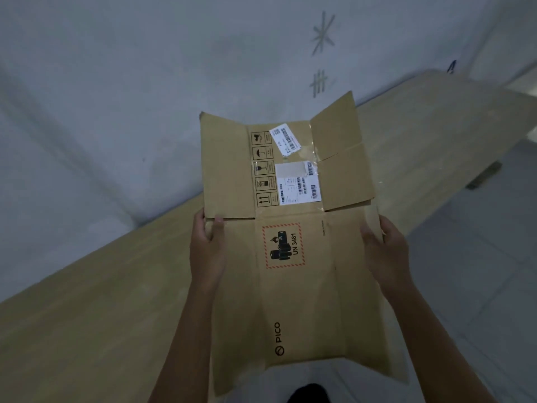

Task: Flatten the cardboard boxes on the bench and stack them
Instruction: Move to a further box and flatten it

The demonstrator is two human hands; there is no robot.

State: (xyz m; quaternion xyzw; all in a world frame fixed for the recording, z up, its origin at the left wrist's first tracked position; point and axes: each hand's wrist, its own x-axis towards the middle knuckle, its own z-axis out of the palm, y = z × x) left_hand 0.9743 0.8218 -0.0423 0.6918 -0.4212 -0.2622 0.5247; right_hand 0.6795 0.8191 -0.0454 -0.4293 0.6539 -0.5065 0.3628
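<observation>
Found flattened box (290,257) light, floppy at creases; gripped at side edges by left hand (207,245) and right hand (385,251)

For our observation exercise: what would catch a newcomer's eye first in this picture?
A flattened cardboard box fills the centre, gripped by the left hand and right hand at its side edges. Its red-bordered UN 3481 battery label stands out mid-panel, with white shipping labels above it. A long wooden bench runs behind.
</observation>
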